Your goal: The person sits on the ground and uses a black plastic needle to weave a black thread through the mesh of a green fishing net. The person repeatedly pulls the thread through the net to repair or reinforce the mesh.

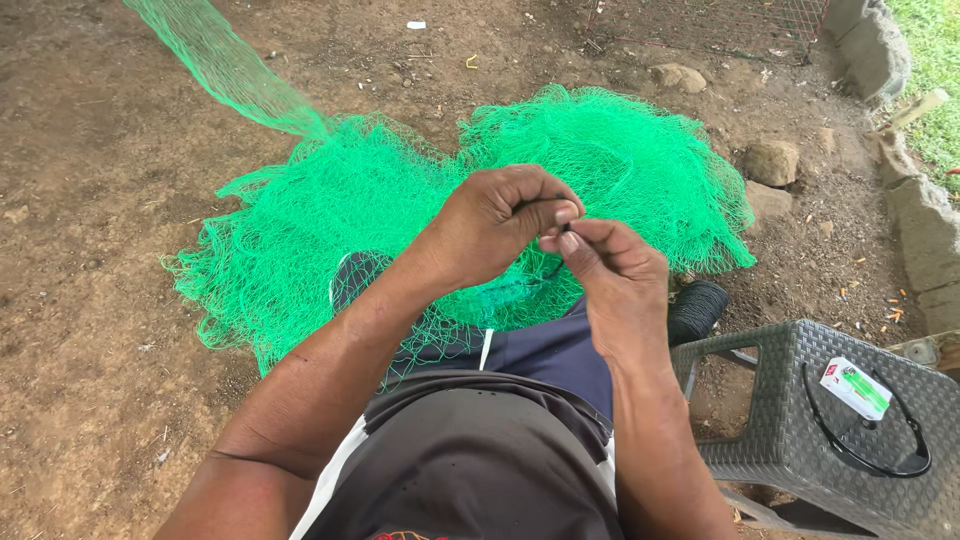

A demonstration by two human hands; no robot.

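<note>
Both hands pinch together over the lap: the left hand [495, 225] curled tight, the right hand [610, 270] meeting it thumb to finger on a thin dark thread [545, 201]. Just beyond them the green net [400, 190] lies heaped on the dirt ground [90, 250], its ragged edge near the stones [772, 160]. A grey woven stool [800, 420] stands close at the right; bare earth lies open to the left.

Bare dirt ground [90, 300] lies under you, a heap of green netting [420, 190] spread across it at 12 o'clock. Stones [772, 160] sit at 2 o'clock, a grey woven stool [790, 400] stands at 4 o'clock, and a wire mesh panel [720, 25] at 1 o'clock.
</note>
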